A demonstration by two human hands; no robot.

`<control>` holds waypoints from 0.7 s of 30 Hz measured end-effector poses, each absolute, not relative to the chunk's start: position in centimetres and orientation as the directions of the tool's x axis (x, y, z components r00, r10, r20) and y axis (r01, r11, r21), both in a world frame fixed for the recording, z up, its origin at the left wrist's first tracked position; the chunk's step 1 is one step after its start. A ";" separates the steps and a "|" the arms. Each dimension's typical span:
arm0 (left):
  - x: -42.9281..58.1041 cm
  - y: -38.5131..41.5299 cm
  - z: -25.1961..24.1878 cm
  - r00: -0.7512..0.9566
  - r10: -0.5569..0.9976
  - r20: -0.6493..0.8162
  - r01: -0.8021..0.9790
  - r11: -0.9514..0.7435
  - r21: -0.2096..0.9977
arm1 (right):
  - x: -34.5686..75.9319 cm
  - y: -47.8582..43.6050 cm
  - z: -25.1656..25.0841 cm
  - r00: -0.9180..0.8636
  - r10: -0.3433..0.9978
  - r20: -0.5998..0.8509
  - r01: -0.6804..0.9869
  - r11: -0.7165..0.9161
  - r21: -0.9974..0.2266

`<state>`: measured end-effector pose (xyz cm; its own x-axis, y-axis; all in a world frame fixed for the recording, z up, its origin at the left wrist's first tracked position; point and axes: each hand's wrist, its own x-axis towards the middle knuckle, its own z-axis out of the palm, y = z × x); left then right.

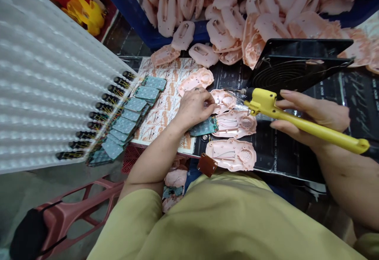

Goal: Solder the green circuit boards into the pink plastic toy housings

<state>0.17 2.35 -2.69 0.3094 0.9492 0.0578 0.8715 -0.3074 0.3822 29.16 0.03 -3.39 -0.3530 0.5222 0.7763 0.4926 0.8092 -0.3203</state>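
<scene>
My right hand [310,114] is shut around a yellow soldering iron [308,124], whose thin metal tip reaches left toward a pink plastic housing [223,100]. My left hand [194,108] has its fingertips gathered at that housing's edge, and what they pinch is hidden. Just below, a green circuit board [203,126] lies partly under my left hand, next to a second pink housing [233,124] with thin wires on it. A third pink housing [231,154] lies nearer me, and a small brown square board [207,164] sits at its left.
A row of blue-green circuit boards [127,118] with black connectors lies on a white corrugated sheet [50,82] to the left. A black fan [296,66] stands behind the iron. A blue crate [139,11] and a heap of pink housings [237,11] fill the far side.
</scene>
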 end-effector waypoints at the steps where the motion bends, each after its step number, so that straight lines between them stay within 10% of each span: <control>1: 0.2 2.4 -2.7 0.311 0.948 0.060 0.871 -0.310 0.381 | 29.1 0.0 -3.5 -0.371 0.481 0.795 0.471 0.835 -0.285; 21: 0.0 2.1 -3.5 0.312 0.942 0.122 0.848 -0.334 0.413 | 24.7 2.2 -4.2 -0.661 0.514 0.547 0.369 0.857 -0.359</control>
